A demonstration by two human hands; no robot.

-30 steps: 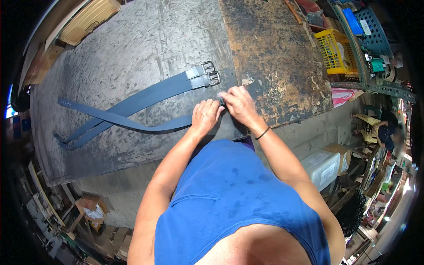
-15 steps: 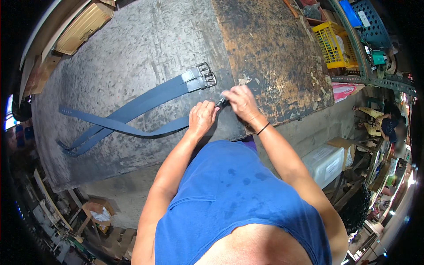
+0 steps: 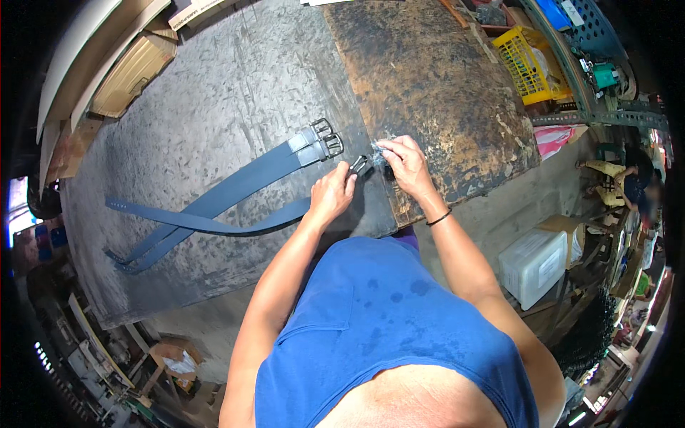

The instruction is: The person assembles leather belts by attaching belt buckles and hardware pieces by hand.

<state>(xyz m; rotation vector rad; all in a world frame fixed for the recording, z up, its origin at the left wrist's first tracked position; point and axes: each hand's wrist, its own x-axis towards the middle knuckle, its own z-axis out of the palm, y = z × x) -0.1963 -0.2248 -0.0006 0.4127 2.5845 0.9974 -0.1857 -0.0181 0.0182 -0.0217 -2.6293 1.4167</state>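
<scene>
My left hand [image 3: 332, 191] is closed round the buckle end of a dark blue belt [image 3: 275, 220]. Its dark metal buckle [image 3: 359, 165] sticks out past my fingertips. Just right of the buckle, my right hand [image 3: 407, 167] pinches a small crumpled, pale, see-through wisp [image 3: 381, 147] that looks like thin film. A gap separates my right fingers from the buckle. Two more dark blue belts [image 3: 242, 177] lie side by side beyond my left hand, their dark buckles [image 3: 327, 139] towards the middle. The held belt's strap crosses over them at the left.
The worktable [image 3: 214, 93] has a grey surface on the left and a worn brown board [image 3: 435, 85] on the right. Cardboard [image 3: 135, 75] stands along its far left edge. A yellow basket [image 3: 524, 68] sits on a metal rack at right. A lidded plastic box [image 3: 534, 267] stands below; another person [image 3: 631, 178] is beyond.
My right hand has drawn off the buckle to the right, and the see-through wisp now shows in its fingers. My left hand keeps the belt. The whole view has shifted slightly.
</scene>
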